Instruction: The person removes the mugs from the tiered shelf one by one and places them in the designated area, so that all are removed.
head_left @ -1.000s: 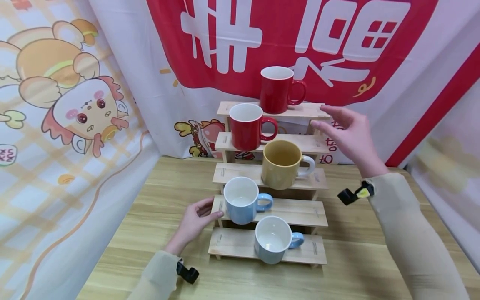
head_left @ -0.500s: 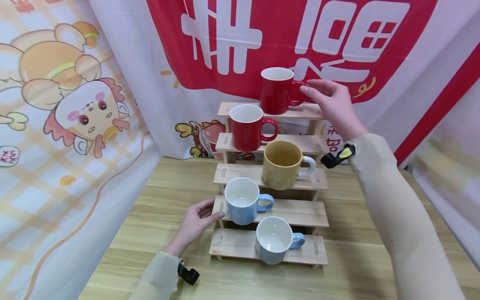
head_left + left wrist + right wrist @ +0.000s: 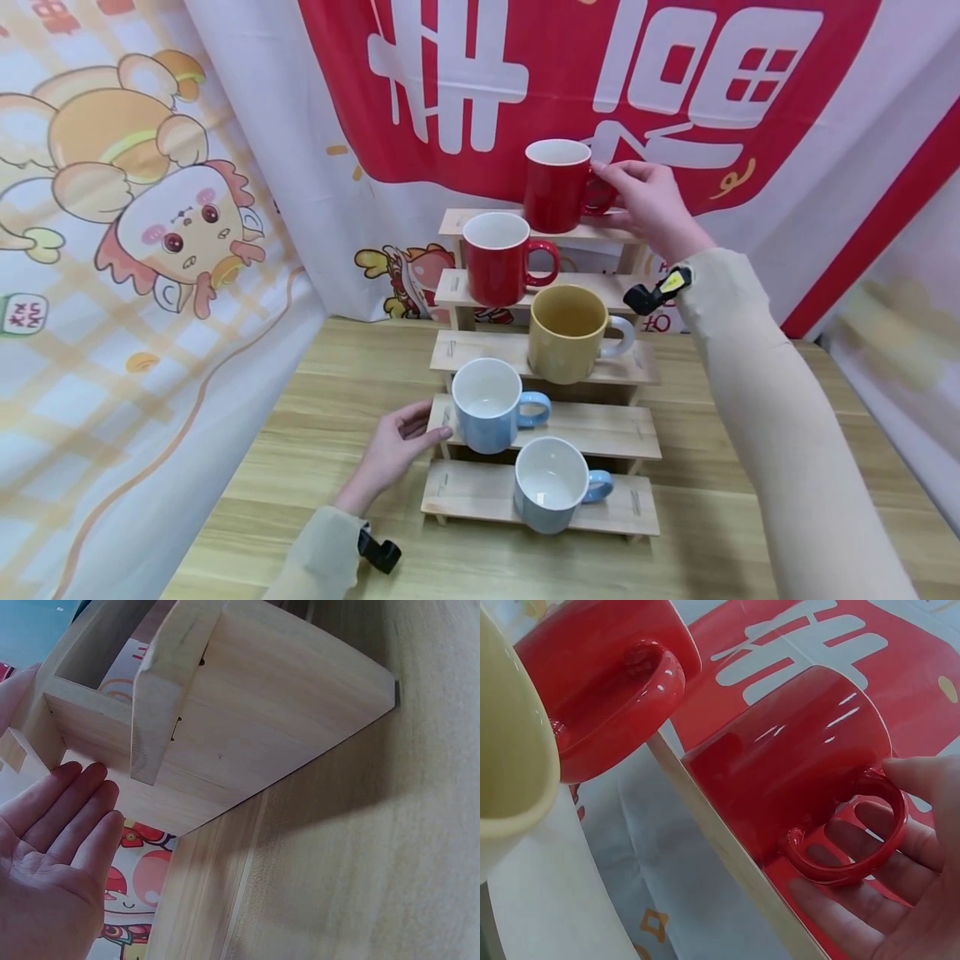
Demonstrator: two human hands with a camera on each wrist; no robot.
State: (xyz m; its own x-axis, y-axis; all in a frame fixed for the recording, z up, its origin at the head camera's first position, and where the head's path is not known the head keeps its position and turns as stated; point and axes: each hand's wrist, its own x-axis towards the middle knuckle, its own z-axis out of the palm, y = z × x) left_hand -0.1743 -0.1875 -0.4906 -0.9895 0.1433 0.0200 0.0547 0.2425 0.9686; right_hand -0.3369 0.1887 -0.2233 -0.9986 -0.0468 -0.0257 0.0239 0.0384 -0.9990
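At the top step of a wooden tiered stand (image 3: 615, 425), my right hand (image 3: 648, 200) holds the handle of a red mug (image 3: 553, 190). In the right wrist view the thumb of my right hand (image 3: 922, 862) lies at the top of the handle, with the fingers behind it. The mug (image 3: 795, 765) stands upright on its plank. My left hand (image 3: 393, 446) is at the stand's left side by the second step from the front. Its fingers (image 3: 71, 814) are straight in the left wrist view, close to the stand's wooden side; whether they press it, I cannot tell.
Below the top mug stand another red mug (image 3: 497, 260), a tan mug (image 3: 566, 342) with a white handle, and two blue mugs, one higher (image 3: 486, 408) and one lower (image 3: 550, 487). Behind hangs a red and white printed cloth (image 3: 480, 92). The stand is on a wooden table (image 3: 300, 467).
My right hand has moved up and left from beside the stand to the top red mug's handle and taken hold of it. My left hand stays at the stand's left side.
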